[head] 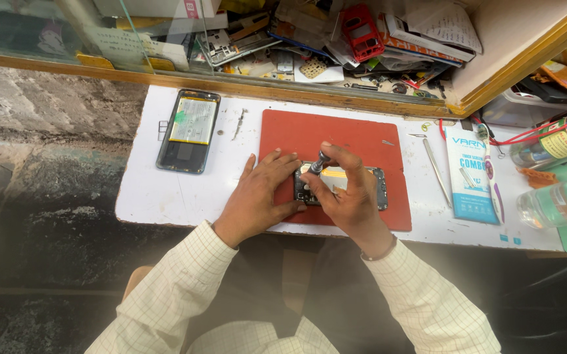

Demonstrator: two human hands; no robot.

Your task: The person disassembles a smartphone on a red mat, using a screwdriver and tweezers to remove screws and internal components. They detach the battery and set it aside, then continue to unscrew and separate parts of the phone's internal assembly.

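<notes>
We worked at the white bench [165,190] in the middle of the frame, with the opened phone [362,187] lying flat on the red mat [296,134] at centre. Our left hand [260,196] lay spread and flat, fingers extended, pressing the left end of the phone down; it gripped nothing. Our right hand [346,190] was closed in a pinch around the small screwdriver [318,162], held nearly upright with its tip on the upper left corner of the phone

Risks we judged from this position:
- The tip could slip off the screw if the driver tilted, scratching the board beneath
- The phone could slide on the mat if the left hand eased its pressure
- A freed screw could roll off the mat and be lost; whether a screw sat under the tip, we could not tell

A second phone [188,130] with its battery exposed lay on the bench at upper left, well apart from our hands. Tweezers [437,170] and a blue packet [472,174] lay to the right of the mat, near enough for the right elbow to disturb them
</notes>
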